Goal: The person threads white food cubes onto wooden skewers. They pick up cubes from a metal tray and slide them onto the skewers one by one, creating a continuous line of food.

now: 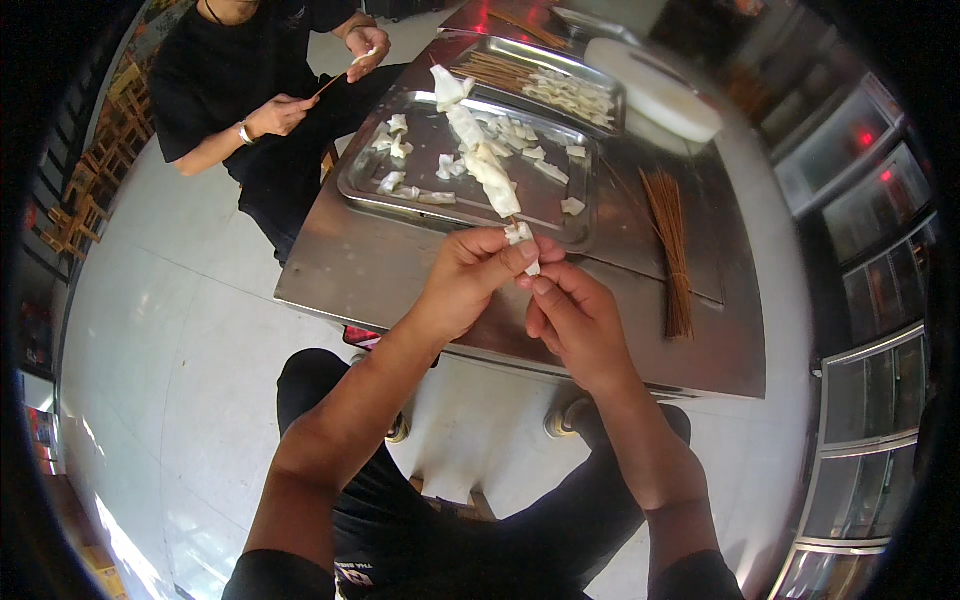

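Observation:
My left hand [480, 274] pinches a small white food piece [520, 238] at the near end of a skewer, thumb on top. My right hand [574, 311] meets it just to the right, its thumb and fingers closed at the skewer's near end. The thin wooden skewer [515, 222] points away from me, over the metal tray, with several white, folded food pieces [480, 150] threaded along it. Beneath it, the shallow steel tray [360, 196] holds loose white pieces [551, 171]. My fingers hide the skewer's near tip.
A bundle of bare skewers [667, 255] lies at the right of the steel table [337, 255]. Behind are a second tray [619, 112] with filled skewers and a white round slab [652, 90]. Across the left corner, a seated co-worker [255, 97] holds a skewer and a white piece.

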The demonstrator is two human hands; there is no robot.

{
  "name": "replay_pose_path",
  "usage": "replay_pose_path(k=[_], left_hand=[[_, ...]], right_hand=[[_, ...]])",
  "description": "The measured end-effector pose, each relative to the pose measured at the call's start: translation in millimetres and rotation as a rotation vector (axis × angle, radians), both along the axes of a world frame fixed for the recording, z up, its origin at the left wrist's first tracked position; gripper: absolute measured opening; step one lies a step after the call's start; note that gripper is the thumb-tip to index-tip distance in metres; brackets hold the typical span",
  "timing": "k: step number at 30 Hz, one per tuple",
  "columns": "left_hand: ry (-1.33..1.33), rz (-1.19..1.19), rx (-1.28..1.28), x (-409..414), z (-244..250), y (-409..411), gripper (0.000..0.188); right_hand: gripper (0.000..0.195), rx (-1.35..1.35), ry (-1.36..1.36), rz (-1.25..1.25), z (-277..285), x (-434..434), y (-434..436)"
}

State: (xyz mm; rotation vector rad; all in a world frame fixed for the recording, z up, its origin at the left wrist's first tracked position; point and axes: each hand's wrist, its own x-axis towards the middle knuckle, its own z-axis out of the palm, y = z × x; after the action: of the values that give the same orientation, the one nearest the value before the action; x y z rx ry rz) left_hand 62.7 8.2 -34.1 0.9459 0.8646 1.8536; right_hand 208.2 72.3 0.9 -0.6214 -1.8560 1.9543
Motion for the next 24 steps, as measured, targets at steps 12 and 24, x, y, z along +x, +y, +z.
replay_pose_path(k=[12,24], left_hand=[[-0.165,0.049,-0.016,3.0,3.8,-1.7,0.017],[-0.152,0.054,0.006,-1.4,2.9,-0.9,0.016]], right_hand=[[0.018,-0.054,0.023,0.028,-2.7,-1.6,1.1],[0.020,-0.123,0.000,0.019,0.8,-3.4,-0.5]])
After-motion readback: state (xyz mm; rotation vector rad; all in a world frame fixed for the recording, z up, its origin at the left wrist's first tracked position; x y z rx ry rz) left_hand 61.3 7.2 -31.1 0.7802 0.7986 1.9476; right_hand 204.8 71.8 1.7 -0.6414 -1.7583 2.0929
